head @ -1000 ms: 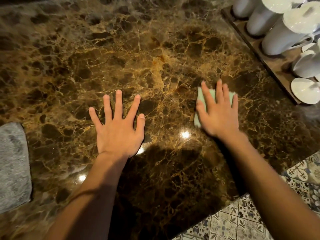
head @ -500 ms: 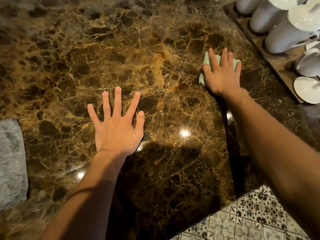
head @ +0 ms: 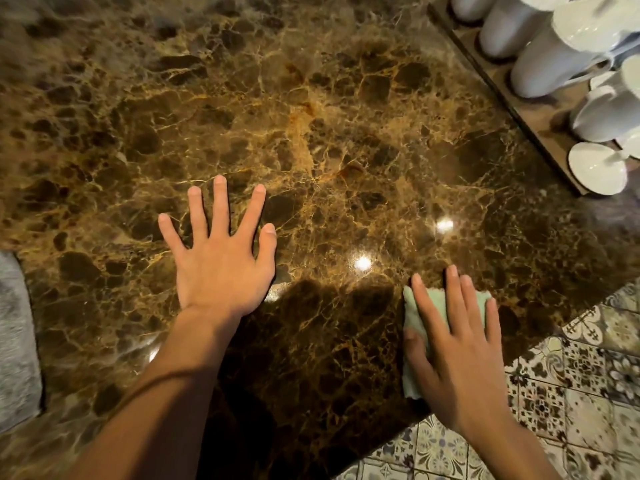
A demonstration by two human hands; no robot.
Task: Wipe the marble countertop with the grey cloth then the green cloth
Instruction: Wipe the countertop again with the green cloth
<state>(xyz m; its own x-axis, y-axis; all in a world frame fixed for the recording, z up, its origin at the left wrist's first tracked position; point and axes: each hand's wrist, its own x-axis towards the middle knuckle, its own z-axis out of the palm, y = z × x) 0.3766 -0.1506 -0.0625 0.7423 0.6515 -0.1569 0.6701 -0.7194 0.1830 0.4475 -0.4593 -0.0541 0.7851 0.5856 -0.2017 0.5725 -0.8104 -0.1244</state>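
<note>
The brown veined marble countertop [head: 311,133] fills most of the view. My right hand [head: 460,358] lies flat on the folded green cloth [head: 414,310], pressing it onto the marble close to the counter's near right edge; the hand covers most of the cloth. My left hand [head: 221,265] rests palm down on the bare marble at centre left, fingers spread, holding nothing. The grey cloth [head: 15,341] lies apart at the far left edge of the view, partly cut off.
A wooden tray [head: 512,98] with several white mugs and cups [head: 540,67] stands along the back right of the counter. Patterned floor tiles [head: 571,393] show below the counter's near right edge.
My right hand has slid the green cloth from near the tray back toward me, to the near right edge of the counter. My left hand has stayed in place.
</note>
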